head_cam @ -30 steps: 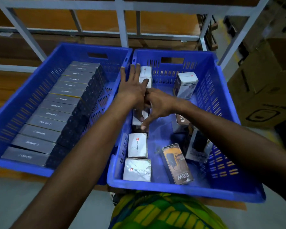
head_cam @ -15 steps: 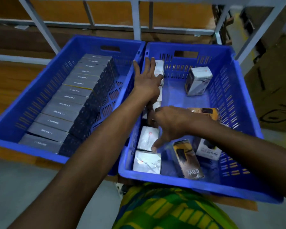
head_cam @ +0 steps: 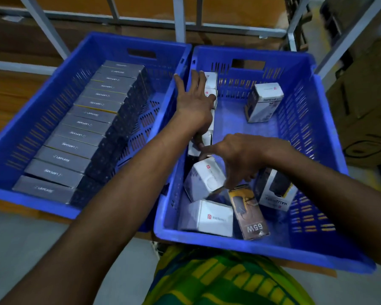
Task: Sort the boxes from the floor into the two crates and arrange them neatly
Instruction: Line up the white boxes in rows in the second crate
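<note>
Two blue crates stand side by side. The left crate (head_cam: 53,89) holds a neat row of several grey boxes (head_cam: 84,128). In the right crate (head_cam: 251,249), a row of white boxes (head_cam: 210,79) runs along the left wall, and my left hand (head_cam: 194,104) lies flat on top of it with fingers spread. My right hand (head_cam: 242,157) grips a tilted white box (head_cam: 204,179) just in front of that row. Another white box (head_cam: 209,216) lies flat at the crate's front.
Also in the right crate are a brown 65W box (head_cam: 249,214), a black-and-white box (head_cam: 275,192) under my right forearm, and an upright white box (head_cam: 264,102) at the back. A grey metal rack (head_cam: 178,18) stands behind; cardboard cartons (head_cam: 365,106) stand to the right.
My right hand has drawn back from the row towards the crate's front and taken hold of a white box, tipping it up. My left hand stays pressed on the row.
</note>
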`<state>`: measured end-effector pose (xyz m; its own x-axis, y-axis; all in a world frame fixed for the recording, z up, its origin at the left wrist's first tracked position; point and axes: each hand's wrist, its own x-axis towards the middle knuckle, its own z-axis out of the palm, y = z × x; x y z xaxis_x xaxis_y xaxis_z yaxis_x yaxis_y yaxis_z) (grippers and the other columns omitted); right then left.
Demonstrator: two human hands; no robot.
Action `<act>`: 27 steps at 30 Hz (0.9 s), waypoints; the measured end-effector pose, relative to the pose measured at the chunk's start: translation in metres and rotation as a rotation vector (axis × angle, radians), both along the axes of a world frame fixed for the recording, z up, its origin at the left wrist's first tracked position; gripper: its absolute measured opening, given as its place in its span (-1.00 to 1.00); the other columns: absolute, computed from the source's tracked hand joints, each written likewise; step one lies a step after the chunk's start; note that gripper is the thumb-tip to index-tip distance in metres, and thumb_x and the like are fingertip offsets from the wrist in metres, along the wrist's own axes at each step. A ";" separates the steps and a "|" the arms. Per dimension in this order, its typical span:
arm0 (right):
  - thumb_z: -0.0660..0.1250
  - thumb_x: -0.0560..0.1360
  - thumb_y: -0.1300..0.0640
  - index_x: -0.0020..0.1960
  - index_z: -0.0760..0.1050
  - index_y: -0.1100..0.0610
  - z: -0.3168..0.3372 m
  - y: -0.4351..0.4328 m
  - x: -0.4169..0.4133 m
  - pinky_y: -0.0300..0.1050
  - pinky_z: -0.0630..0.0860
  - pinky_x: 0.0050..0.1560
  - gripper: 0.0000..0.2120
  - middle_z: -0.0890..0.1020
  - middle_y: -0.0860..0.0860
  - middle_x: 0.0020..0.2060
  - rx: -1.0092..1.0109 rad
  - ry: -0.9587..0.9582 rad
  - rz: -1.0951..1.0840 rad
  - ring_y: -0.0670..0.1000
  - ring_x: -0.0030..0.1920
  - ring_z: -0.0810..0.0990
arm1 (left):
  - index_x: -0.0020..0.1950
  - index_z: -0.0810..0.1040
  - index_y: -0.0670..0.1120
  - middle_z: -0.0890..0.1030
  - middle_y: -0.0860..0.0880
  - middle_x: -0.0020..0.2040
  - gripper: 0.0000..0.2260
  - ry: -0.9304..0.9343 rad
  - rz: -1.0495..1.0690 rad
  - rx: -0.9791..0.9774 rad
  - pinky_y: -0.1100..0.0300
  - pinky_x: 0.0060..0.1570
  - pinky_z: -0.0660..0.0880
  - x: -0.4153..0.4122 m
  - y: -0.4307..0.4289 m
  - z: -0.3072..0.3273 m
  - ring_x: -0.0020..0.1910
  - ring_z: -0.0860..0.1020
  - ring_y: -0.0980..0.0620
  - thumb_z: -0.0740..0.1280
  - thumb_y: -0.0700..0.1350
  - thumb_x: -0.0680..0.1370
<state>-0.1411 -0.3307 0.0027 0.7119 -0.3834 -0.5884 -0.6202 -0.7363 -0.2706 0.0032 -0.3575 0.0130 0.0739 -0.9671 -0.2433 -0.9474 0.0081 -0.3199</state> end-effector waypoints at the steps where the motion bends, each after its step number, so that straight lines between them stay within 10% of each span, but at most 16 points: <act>1: 0.63 0.28 -0.01 0.35 0.30 -0.25 0.002 -0.003 -0.003 0.07 0.70 -0.22 -0.24 0.70 0.02 -0.39 0.064 -0.006 -0.028 0.05 -0.39 0.71 | 0.62 0.15 0.07 -0.27 -0.28 0.61 -0.18 -0.001 0.002 0.004 -0.51 0.43 -0.18 0.000 0.000 0.000 0.59 -0.31 -0.30 0.48 -0.07 0.45; 9: 0.68 0.30 0.19 0.36 0.27 -0.39 0.002 -0.007 -0.007 0.17 0.70 -0.25 -0.10 0.69 0.17 -0.11 0.322 0.044 -0.144 0.20 -0.26 0.75 | 0.62 0.16 0.06 -0.26 -0.28 0.62 -0.11 -0.011 0.006 0.034 -0.51 0.42 -0.17 0.000 0.000 0.001 0.58 -0.31 -0.31 0.55 -0.01 0.39; 14: 0.66 0.30 0.00 0.32 0.32 -0.03 0.002 0.009 0.007 -0.41 0.42 -0.32 -0.27 0.58 -0.13 -0.20 0.054 -0.106 0.053 -0.20 -0.28 0.56 | 0.62 0.17 0.07 -0.26 -0.27 0.62 -0.11 -0.001 0.005 0.051 -0.51 0.42 -0.18 0.000 0.000 0.002 0.58 -0.31 -0.30 0.55 -0.04 0.38; 27: 0.57 0.16 -0.44 0.04 0.36 0.11 -0.007 0.005 0.012 -0.02 0.49 -0.15 -0.21 0.52 -0.10 -0.36 -0.177 -0.225 -0.027 0.07 -0.22 0.54 | 0.60 0.08 0.25 -0.22 -0.17 0.62 0.28 0.218 -0.027 0.250 -0.33 0.52 -0.13 0.021 0.020 0.045 0.58 -0.32 -0.21 0.70 0.17 0.01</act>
<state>-0.1287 -0.3259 -0.0044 0.8051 -0.4865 -0.3393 -0.5790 -0.7686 -0.2719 0.0241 -0.3370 0.0578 -0.0307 -0.8766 -0.4803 -0.9918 0.0865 -0.0945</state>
